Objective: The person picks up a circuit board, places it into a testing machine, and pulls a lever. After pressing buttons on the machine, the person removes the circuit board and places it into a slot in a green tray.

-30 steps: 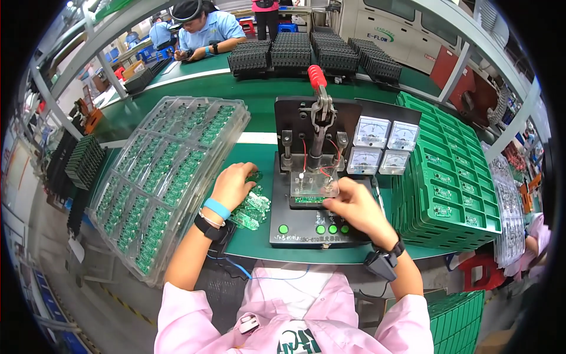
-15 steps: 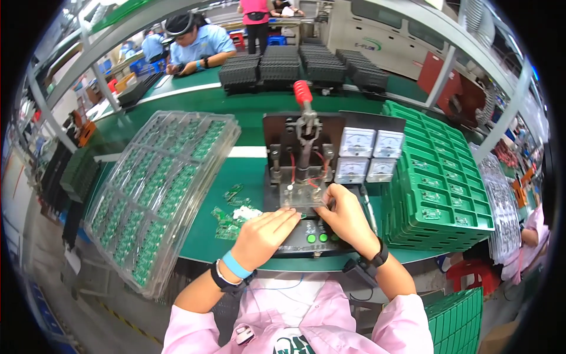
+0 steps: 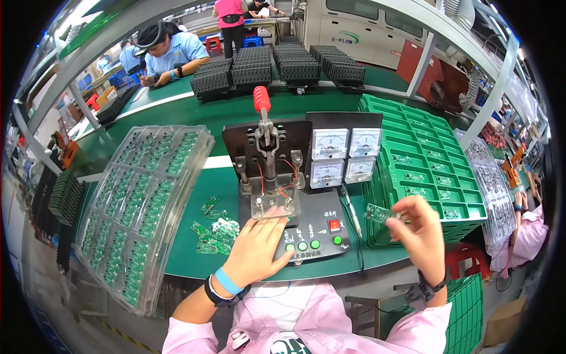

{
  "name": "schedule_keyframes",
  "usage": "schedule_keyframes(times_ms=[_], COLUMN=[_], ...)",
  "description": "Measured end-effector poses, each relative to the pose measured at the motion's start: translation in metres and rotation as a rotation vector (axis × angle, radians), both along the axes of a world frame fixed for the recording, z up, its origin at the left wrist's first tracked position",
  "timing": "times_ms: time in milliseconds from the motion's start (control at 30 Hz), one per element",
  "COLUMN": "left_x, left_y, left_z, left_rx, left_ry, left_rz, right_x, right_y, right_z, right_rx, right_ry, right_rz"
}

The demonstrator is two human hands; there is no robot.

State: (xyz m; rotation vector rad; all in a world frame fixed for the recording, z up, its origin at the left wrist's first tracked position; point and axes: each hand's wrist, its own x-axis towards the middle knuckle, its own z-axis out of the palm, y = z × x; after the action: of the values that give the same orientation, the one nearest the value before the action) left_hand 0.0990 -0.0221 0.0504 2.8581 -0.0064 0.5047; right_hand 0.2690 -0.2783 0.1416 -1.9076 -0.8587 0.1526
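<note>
Between thumb and fingers, my right hand (image 3: 421, 230) pinches a small green circuit board (image 3: 376, 212), held in the air just in front of the stacked green trays (image 3: 466, 203). My left hand (image 3: 256, 251) lies with its fingers stretched out on the test fixture (image 3: 321, 227), fingertips at the clear plate (image 3: 262, 205) of its press. What lies beneath those fingertips is mostly hidden. The press has an upright lever with a red grip (image 3: 262, 99), and red wires run to the plate. Loose circuit boards (image 3: 206, 239) lie in a small pile left of the fixture.
Clear blister trays full of boards (image 3: 138, 194) lean at the left. Analog meters (image 3: 329, 144) stand beside the press, and a pen-like tool (image 3: 352, 212) lies along the fixture's right side. Black racks (image 3: 250, 65) line the far bench, where a co-worker in blue (image 3: 174, 53) sits.
My right hand has left the fixture and moved right, now carrying a circuit board beside the green trays. My left hand stays at the press. The whole view has shifted slightly.
</note>
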Motion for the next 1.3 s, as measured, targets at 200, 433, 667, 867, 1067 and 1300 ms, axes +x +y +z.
schedule_keyframes(times_ms=[200, 433, 667, 867, 1067, 1300], left_x=[-0.002, -0.012, -0.020, 0.054, 0.002, -0.050], left_y=[-0.003, -0.026, 0.009, 0.036, 0.033, 0.011], left_z=[0.002, 0.017, 0.057, 0.131, 0.064, -0.041], left_rx=[-0.039, 0.102, -0.073, 0.035, -0.033, -0.391], left_ry=[0.030, 0.122, -0.323, -0.504, -0.533, -0.329], left_rz=[-0.008, 0.114, -0.043, 0.076, -0.365, -0.037], right_x=[0.112, 0.351, 0.408, 0.341, 0.107, -0.019], right_y=[-0.004, 0.005, 0.013, 0.006, 0.024, 0.015], right_z=[0.032, 0.015, -0.038, 0.014, 0.055, -0.048], right_rx=[0.323, 0.205, 0.148, 0.295, 0.231, -0.079], right_ry=[-0.073, 0.006, 0.151, -0.201, 0.170, -0.767], right_rz=[-0.080, -0.450, -0.575, -0.527, 0.084, 0.559])
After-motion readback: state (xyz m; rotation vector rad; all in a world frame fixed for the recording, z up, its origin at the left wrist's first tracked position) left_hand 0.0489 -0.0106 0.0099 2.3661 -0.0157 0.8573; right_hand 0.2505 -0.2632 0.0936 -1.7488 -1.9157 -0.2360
